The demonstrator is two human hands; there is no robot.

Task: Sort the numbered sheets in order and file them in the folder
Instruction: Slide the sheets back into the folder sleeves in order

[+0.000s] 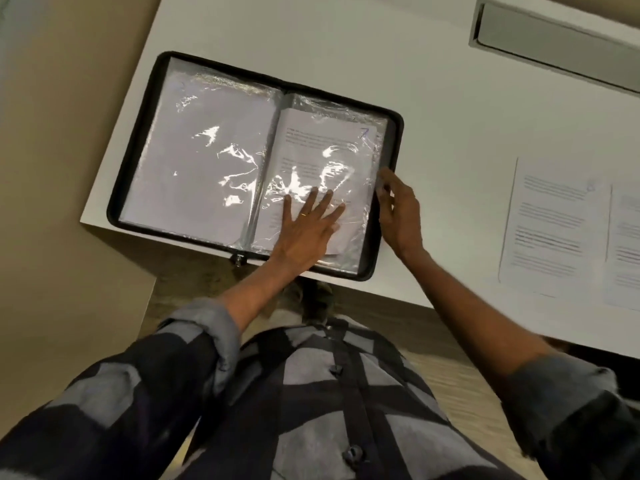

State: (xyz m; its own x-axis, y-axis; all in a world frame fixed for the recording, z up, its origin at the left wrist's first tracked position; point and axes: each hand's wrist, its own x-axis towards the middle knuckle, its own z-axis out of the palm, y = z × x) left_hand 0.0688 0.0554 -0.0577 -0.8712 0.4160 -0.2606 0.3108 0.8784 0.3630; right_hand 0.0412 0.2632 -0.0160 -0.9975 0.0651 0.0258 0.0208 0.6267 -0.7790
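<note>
Clear plastic, crinkled and shining with glare, lies under the left hand [308, 226]. The hand rests flat on it with straight, spread fingers, and a thin ring [303, 214] shows on one of them. It presses the lower half of the plastic sleeve [346, 168] on the right-hand page of the open folder [393, 140]. The right hand [398, 209] is at that sleeve's outer edge, with thumb and fingers bent inward to pinch the edge of the plastic. Both forearms are bare, and the checked grey and dark sleeves are rolled back above them.

Inside the sleeve sits a printed sheet [311, 147], slightly askew. A handwritten blue 7 [363, 133] is in its upper right corner. The facing page on the left [207, 150] also holds white paper behind plastic, and any mark on it is too faint to read.

The folder is black-edged with a zip. It lies open flat on the near left corner of the white table [346, 46], with its zip pull [238, 259] hanging at the near edge by the spine.

Well apart to the right, two loose printed sheets lie on the table side by side. The nearer sheet [554, 226] has a blue number in its corner, too blurred to read, and the second sheet [627, 244] is cut off by the frame. A long grey recessed slot [554, 39] runs along the far right of the tabletop.
</note>
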